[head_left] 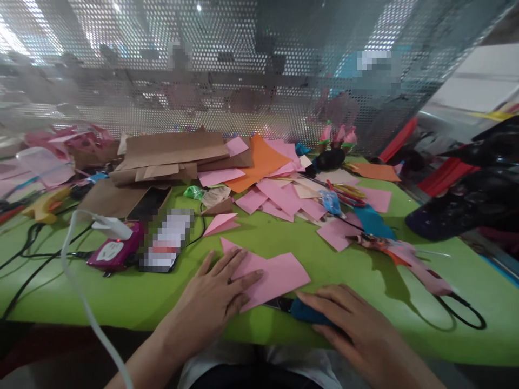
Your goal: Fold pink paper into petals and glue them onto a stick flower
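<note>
A creased piece of pink paper (279, 275) lies on the green table in front of me. My left hand (221, 286) rests flat on its left part, fingers spread, pressing it down. My right hand (344, 313) is wrapped around a blue-handled blade (306, 312) near the front edge. Its dark metal part points left and runs beneath the paper's lower edge; the tip is hidden, and I cannot tell whether it is a knife or scissors. Just behind my left hand sits a small folded pink paper (221, 224).
A pink glue gun (425, 267) with a black cord lies right. Left are a phone (168, 243), a purple power socket (117, 251) and a white cable (77, 281). Pink sheets (279, 200), brown cardboard (174, 151) and orange paper (261, 165) pile up behind, before a perforated metal screen (243, 81).
</note>
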### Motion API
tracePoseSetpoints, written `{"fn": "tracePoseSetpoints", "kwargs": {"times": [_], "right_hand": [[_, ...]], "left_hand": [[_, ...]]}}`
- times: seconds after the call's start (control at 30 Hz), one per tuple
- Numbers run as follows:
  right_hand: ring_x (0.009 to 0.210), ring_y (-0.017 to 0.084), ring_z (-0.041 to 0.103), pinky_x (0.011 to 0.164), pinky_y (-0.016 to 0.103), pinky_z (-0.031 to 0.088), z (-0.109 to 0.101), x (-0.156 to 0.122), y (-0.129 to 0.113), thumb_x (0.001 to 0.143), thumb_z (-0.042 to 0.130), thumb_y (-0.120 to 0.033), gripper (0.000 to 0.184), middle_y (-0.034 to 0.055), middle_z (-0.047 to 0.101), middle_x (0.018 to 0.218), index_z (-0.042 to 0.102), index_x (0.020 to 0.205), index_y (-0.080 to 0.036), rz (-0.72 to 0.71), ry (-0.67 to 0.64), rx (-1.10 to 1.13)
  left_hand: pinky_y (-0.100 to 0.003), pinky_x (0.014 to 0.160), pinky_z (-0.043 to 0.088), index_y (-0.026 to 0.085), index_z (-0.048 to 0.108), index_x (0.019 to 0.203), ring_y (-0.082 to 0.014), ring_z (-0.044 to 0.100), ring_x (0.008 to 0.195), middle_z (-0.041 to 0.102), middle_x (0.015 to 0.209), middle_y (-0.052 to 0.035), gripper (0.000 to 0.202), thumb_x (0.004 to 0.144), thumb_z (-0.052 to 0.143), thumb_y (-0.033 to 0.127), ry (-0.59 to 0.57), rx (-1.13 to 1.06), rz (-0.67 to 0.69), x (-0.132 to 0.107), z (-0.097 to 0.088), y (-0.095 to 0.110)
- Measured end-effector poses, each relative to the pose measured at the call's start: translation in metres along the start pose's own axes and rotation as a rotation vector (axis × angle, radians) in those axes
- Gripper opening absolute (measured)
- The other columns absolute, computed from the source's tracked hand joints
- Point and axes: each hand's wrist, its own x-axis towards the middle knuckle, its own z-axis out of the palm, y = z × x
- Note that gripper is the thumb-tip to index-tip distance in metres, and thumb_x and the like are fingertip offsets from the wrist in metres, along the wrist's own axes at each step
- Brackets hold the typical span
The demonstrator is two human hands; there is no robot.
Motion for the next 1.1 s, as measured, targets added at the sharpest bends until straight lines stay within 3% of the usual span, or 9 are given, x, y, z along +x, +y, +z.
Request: {"fn": "tracePoseSetpoints", "kwargs": {"times": [0.37, 0.8, 1.1], "right_hand": [[0.099, 0.022, 0.067, 0.080, 0.032, 0.058, 0.004, 0.015, -0.014, 0.083, 0.058, -0.010, 0.051, 0.0057, 0.068, 0.113, 0.058, 0.130, -0.030, -0.081, -0.007, -0.017], [0.100, 0.023, 0.067, 0.081, 0.033, 0.058, 0.012, 0.019, -0.015, 0.084, 0.055, -0.010, 0.052, 0.0078, 0.067, 0.114, 0.056, 0.132, -0.029, -0.141, 0.006, -0.021], [0.095, 0.023, 0.069, 0.077, 0.032, 0.060, 0.009, 0.007, -0.021, 0.081, 0.061, -0.011, 0.053, 0.0060, 0.069, 0.109, 0.059, 0.128, -0.035, -0.131, -0.061, 0.070]], "left_hand": [[-0.055, 0.111, 0.033, 0.049, 0.028, 0.147, -0.0255, 0.030, 0.144, 0.028, 0.159, -0.0017, 0.045, 0.102, 0.034, 0.041, 0.076, 0.024, 0.020, 0.001, 0.005, 0.001], [-0.057, 0.114, 0.027, 0.047, 0.033, 0.145, -0.0243, 0.023, 0.146, 0.027, 0.160, -0.0032, 0.043, 0.102, 0.031, 0.045, 0.026, -0.071, -0.016, 0.002, 0.000, 0.002], [-0.056, 0.116, 0.024, 0.047, 0.035, 0.144, -0.0244, 0.024, 0.146, 0.027, 0.160, -0.0010, 0.043, 0.101, 0.036, 0.042, 0.070, -0.127, -0.010, 0.001, 0.004, 0.000]]}}
